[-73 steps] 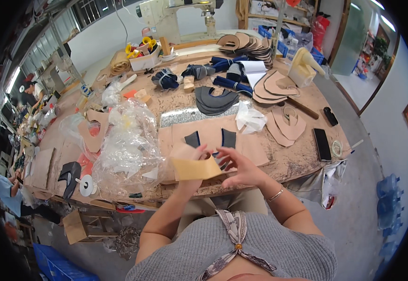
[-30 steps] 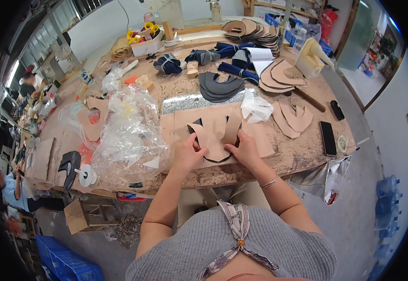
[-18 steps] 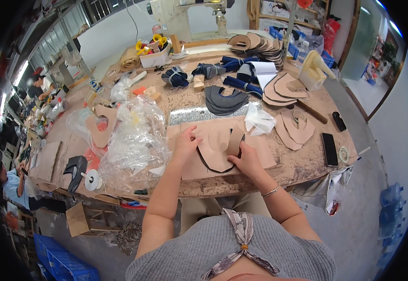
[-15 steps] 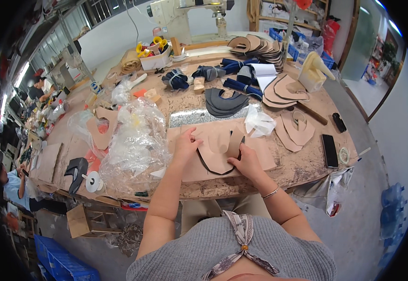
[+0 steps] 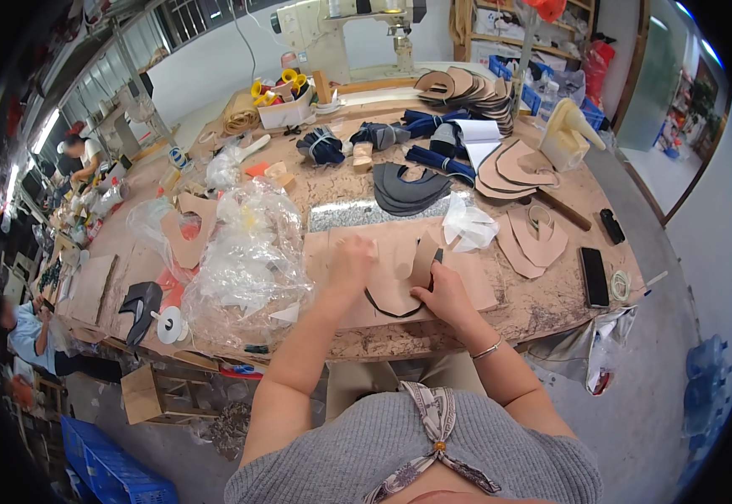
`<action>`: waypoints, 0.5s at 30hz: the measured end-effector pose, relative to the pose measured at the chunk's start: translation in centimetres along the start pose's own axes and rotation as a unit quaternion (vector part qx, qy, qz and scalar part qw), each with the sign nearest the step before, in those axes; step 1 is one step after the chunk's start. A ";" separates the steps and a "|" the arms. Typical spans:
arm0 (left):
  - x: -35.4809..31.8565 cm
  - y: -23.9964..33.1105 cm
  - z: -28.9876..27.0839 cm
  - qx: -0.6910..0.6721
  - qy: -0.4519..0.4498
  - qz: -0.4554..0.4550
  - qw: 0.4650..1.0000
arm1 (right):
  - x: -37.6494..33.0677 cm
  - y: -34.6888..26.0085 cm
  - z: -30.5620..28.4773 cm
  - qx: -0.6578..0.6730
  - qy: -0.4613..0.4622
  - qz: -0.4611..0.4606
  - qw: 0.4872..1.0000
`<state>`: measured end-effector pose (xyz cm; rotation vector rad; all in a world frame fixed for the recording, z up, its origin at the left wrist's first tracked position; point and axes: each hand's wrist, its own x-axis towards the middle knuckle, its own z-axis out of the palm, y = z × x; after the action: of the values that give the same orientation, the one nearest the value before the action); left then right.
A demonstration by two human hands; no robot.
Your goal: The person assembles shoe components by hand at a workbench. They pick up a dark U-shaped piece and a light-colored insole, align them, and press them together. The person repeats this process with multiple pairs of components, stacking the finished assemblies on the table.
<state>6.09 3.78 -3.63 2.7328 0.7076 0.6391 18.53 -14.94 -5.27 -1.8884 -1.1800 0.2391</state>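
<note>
A beige curved cut piece (image 5: 391,290) with a dark edge, like a shoe-upper part, lies on a flat beige sheet (image 5: 320,244) in front of me. One arm of it curls up at the right, and my right hand (image 5: 443,291) pinches this raised part between thumb and fingers. Dark material shows along its underside. My left hand (image 5: 352,262) is over the left side of the piece, its fingers smeared by motion; whether it touches the piece I cannot tell.
Beyond the sheet lie a metal plate (image 5: 332,215), dark grey U-shaped pieces (image 5: 400,198) and crumpled white paper (image 5: 467,225). Clear plastic film (image 5: 240,269) heaps at left. More beige pieces (image 5: 527,252), a hammer-like wooden handle (image 5: 561,210) and a black phone (image 5: 593,277) are at right.
My left hand has shifted right and is now blurred over the piece. My right hand keeps its pinch on the raised arm. The whole view has shifted slightly.
</note>
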 end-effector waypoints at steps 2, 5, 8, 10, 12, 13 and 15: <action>-1.6 0.2 2.3 -0.025 -0.090 0.051 0.994 | 0.0 -0.1 0.2 0.003 0.004 -0.011 1.000; -4.0 2.5 2.1 0.074 -0.066 0.057 0.993 | 0.3 -0.1 0.0 0.006 -0.003 -0.003 1.000; -3.0 3.7 -0.4 0.075 -0.199 0.027 0.977 | 0.8 -0.4 -1.0 0.029 -0.046 0.036 0.998; -3.7 3.3 0.3 0.080 -0.152 0.043 0.984 | 1.0 -1.1 -1.9 0.001 -0.080 0.054 0.995; -4.1 3.1 0.9 0.060 -0.133 0.050 0.988 | 1.3 -2.1 -2.8 -0.077 -0.113 0.055 0.989; -4.7 3.6 0.9 0.033 -0.145 0.047 0.988 | 1.1 -1.7 -2.7 -0.039 -0.101 0.042 0.993; -5.2 4.3 0.8 0.031 -0.172 0.054 0.983 | 1.0 -0.5 -2.3 0.038 -0.075 0.015 0.996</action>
<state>4.06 -2.60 -4.68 2.8485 0.5078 0.1552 20.06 -15.39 -3.22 -1.8476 -1.2248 0.4435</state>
